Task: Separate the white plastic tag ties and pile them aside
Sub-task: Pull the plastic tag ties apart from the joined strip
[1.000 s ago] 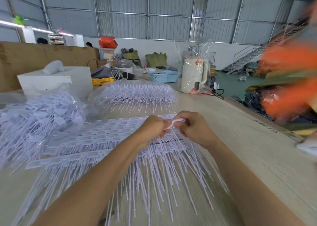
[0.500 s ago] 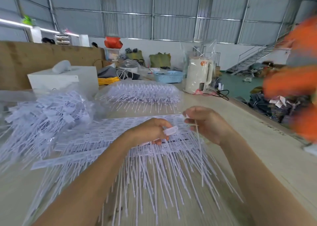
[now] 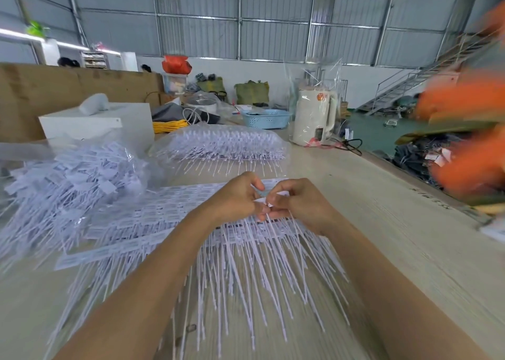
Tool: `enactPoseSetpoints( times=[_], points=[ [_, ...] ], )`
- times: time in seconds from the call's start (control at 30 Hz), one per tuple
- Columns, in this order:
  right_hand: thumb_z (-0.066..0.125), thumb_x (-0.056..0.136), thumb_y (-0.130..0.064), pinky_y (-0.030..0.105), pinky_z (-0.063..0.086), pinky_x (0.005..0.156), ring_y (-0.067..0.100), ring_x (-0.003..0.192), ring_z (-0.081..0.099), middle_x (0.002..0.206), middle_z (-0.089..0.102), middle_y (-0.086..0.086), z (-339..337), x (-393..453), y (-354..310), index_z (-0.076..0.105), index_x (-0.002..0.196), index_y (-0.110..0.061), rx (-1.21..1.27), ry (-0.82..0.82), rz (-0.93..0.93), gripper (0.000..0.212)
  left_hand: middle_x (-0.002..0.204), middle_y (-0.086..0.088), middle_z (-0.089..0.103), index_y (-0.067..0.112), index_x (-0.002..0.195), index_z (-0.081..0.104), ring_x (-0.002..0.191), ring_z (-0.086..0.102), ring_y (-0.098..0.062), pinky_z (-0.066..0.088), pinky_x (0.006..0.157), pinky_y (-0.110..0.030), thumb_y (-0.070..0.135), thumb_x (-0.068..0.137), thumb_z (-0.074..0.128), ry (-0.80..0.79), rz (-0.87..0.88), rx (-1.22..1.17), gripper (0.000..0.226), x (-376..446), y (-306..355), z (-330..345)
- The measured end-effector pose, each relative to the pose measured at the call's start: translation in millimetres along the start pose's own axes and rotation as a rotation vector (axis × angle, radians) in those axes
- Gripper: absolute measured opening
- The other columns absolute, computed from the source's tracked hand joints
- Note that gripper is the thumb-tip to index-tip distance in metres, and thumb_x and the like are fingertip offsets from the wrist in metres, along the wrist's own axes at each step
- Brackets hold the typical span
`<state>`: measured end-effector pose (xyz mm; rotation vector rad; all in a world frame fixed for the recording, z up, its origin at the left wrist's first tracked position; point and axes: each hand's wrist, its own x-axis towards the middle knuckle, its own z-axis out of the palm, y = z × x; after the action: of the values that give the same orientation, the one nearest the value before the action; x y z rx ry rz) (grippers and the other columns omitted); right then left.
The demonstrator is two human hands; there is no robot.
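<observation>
Hands rejoined since half a second ago — left hand (image 3: 240,196) and right hand (image 3: 297,204) both pinching one tag tie (image 3: 266,200) at the joined strip (image 3: 191,209), next separation starting.

White tag ties joined in flat strips (image 3: 153,223) are lying on the table, thin tails fanning toward the person. A loose pile of separated ties (image 3: 68,185) is lying to the left. One white tag (image 3: 263,200) is sitting between both sets of fingertips.

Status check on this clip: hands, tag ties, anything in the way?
Left hand and right hand both pinching one tag tie above the joined strips. Loose pile sits left. Nothing in the way.
</observation>
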<state>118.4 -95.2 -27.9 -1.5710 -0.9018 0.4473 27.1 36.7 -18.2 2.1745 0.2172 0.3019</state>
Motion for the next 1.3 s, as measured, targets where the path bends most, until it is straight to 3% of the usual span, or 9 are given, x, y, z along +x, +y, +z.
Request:
enactPoseSetpoints(
  times=[0.33, 0.47, 0.57, 0.7, 0.8, 0.97, 1.07, 1.17, 1.3],
  points=[
    [0.06, 0.086, 0.004, 0.029, 0.056, 0.062, 0.019, 0.063, 0.061, 0.081, 0.065, 0.017, 0, 3, 4, 0.066, 0.093, 0.005, -0.276, 0.054, -0.182, 0.01, 0.091, -0.011, 0.07, 0.01, 0.092, 0.064, 0.089, 0.066, -0.022, 0.049, 0.085, -0.037, 0.029, 0.081, 0.072, 0.026, -0.113, 0.244, 0.023, -2, 0, -2],
    [0.057, 0.087, 0.001, 0.044, 0.057, 0.074, 0.027, 0.069, 0.068, 0.068, 0.06, 0.013, -4, 3, 4, 0.06, 0.07, 0.001, -0.401, 0.008, -0.065, 0.018, 0.069, -0.008, 0.064, 0.012, 0.064, 0.064, 0.065, 0.058, -0.018, 0.048, 0.068, -0.029, 0.024, 0.093, 0.058, -0.024, -0.123, 0.146, 0.032, -4, 1, 3],
    [0.055, 0.088, -0.001, 0.032, 0.054, 0.061, 0.014, 0.059, 0.064, 0.067, 0.061, 0.009, -6, 1, 2, 0.055, 0.069, -0.007, -0.49, 0.007, -0.069, 0.021, 0.052, 0.005, 0.053, 0.019, 0.055, 0.055, 0.049, 0.044, -0.009, 0.033, 0.052, -0.022, 0.027, 0.095, 0.055, 0.043, -0.108, 0.119, 0.04, -3, 4, 6],
    [0.056, 0.086, 0.005, 0.021, 0.049, 0.054, 0.023, 0.062, 0.059, 0.07, 0.058, 0.014, 2, 0, -5, 0.06, 0.078, 0.005, -0.506, 0.243, -0.369, 0.009, 0.041, 0.009, 0.041, 0.014, 0.065, 0.053, 0.036, 0.033, -0.004, 0.024, 0.035, -0.015, 0.018, 0.095, 0.051, -0.008, -0.196, -0.325, 0.03, 3, 10, -8],
    [0.057, 0.086, 0.006, 0.038, 0.054, 0.059, 0.027, 0.066, 0.057, 0.074, 0.056, 0.016, 7, 1, -9, 0.061, 0.079, 0.007, -0.423, 0.331, -0.515, 0.008, 0.04, 0.009, 0.03, 0.014, 0.063, 0.046, 0.03, 0.021, -0.003, 0.013, 0.034, -0.013, 0.018, 0.097, 0.046, -0.067, -0.215, -0.572, 0.033, 3, 14, -15],
    [0.053, 0.085, 0.006, 0.029, 0.049, 0.051, 0.016, 0.059, 0.056, 0.071, 0.059, 0.013, -8, 6, -9, 0.062, 0.08, -0.005, -0.364, 0.428, -0.277, 0.015, 0.04, 0.011, 0.042, 0.018, 0.058, 0.058, 0.034, 0.029, -0.004, 0.02, 0.036, -0.015, 0.02, 0.094, 0.055, 0.011, -0.083, -0.303, 0.036, -3, 19, -11],
    [0.052, 0.089, 0.003, 0.023, 0.043, 0.045, 0.015, 0.056, 0.048, 0.068, 0.054, 0.011, -39, 2, -5, 0.056, 0.077, -0.004, -0.056, 0.546, -0.093, 0.014, 0.041, 0.011, 0.046, 0.021, 0.052, 0.064, 0.037, 0.034, -0.005, 0.027, 0.038, -0.015, 0.024, 0.093, 0.057, 0.04, -0.096, -0.2, 0.042, -5, 14, -14],
    [0.051, 0.092, 0.003, 0.018, 0.039, 0.041, 0.014, 0.056, 0.049, 0.071, 0.055, 0.01, -46, 1, -11, 0.054, 0.077, -0.002, 0.36, 0.354, 0.026, 0.016, 0.06, 0.001, 0.055, 0.012, 0.077, 0.065, 0.05, 0.039, -0.014, 0.032, 0.048, -0.022, 0.021, 0.098, 0.049, 0.042, -0.069, -0.03, 0.028, -4, 12, -8],
    [0.057, 0.09, -0.003, 0.021, 0.052, 0.055, 0.015, 0.069, 0.065, 0.08, 0.066, 0.007, -23, 2, -16, 0.063, 0.081, -0.004, 0.27, 0.078, 0.108, 0.011, 0.072, -0.008, 0.06, 0.008, 0.085, 0.072, 0.055, 0.041, -0.02, 0.033, 0.051, -0.025, 0.0, 0.088, 0.042, -0.051, -0.078, 0.029, 0.032, -9, 9, -5]
  ],
)
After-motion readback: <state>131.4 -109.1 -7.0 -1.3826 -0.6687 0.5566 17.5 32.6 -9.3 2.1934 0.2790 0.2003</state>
